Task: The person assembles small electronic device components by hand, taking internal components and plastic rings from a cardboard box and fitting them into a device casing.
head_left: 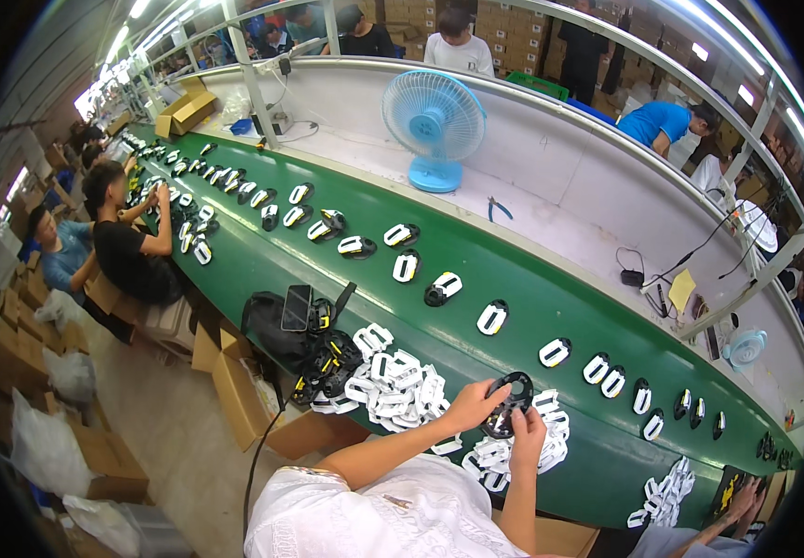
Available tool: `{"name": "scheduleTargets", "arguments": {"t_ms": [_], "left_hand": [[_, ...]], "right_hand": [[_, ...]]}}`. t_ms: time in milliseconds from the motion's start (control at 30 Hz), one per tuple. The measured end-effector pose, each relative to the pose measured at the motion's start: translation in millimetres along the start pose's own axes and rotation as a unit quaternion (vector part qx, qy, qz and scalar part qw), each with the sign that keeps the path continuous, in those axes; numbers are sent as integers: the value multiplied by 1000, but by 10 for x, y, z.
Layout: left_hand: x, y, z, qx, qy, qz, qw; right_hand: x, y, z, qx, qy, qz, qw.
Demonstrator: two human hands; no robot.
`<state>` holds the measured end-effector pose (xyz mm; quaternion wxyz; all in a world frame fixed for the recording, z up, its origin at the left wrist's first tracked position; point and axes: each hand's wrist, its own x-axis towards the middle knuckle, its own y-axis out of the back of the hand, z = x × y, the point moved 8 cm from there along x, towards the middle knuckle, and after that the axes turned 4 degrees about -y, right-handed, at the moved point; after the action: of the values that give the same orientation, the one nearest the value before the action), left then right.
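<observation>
Both of my hands grip one black oval plastic part (512,395) above the near edge of the green belt. My left hand (476,405) has its fingers closed on the part's left side. On its lower right side, my right hand (528,435) pinches it. Beneath and beside my hands lies a heap of white oval frames (551,430). A larger pile of the same white frames (400,386) sits left of my left hand. Beyond it are several black parts with yellow bits (332,358), next to a black bag (276,325) with a phone (297,308) on top.
Black-and-white oval units (492,317) are spread along the green belt (346,279). A blue fan (433,121) and pliers (500,208) occupy the far ledge. Co-workers sit at the left (127,232) and lower right (742,507). An open carton (239,391) stands below the belt.
</observation>
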<state>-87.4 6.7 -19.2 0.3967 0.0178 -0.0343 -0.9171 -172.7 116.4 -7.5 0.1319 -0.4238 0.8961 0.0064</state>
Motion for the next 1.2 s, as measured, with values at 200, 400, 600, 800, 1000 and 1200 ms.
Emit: {"name": "scheduleTargets", "arguments": {"t_ms": [200,400,600,800,1000,1200], "left_hand": [[47,-9,137,-127,32,-25,991],[39,-71,174,-317,39,22,947],[-28,-26,259,-383,13,23,923],[96,172,294,-153,-60,69,984],[219,195,674,-235,-60,70,968],[158,140,871,-348,-107,68,929]], "right_hand": [[47,-65,-101,85,27,-16,996],[90,-158,-155,156,39,-13,987],[20,-263,-135,237,48,-44,969],[44,-191,-99,153,41,18,987],[170,-245,-382,136,50,4,989],[75,-308,-523,224,84,-13,971]]}}
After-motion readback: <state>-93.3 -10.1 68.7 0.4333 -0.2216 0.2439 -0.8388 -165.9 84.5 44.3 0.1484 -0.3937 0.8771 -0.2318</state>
